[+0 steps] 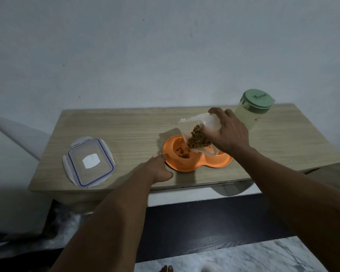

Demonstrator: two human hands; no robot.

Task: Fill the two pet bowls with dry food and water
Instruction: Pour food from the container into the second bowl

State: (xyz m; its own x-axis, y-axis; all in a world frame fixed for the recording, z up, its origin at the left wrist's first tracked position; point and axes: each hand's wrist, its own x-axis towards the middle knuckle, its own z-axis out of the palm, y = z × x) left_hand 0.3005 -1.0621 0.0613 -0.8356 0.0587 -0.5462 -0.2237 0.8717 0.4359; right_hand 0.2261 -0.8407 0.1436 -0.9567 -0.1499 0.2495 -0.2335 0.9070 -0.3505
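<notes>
Right hand [227, 132]: grasping one clear plastic container [199, 132], tilted mouth-down over the left well of the orange double pet bowl [196, 155]. Brown kibble [198, 139] heaped at the container's mouth; a few pieces already in that well. Left hand [159, 166]: flat, fingers loose, touching the bowl's left rim, gripping nothing. Two wells, one unit, on the tabletop [126, 130]. One clip-lock lid [89, 162] lies well left. One green-lidded water pitcher [252, 109] stands behind, right.

Table [137, 124] centre free; lid [88, 163] left.
</notes>
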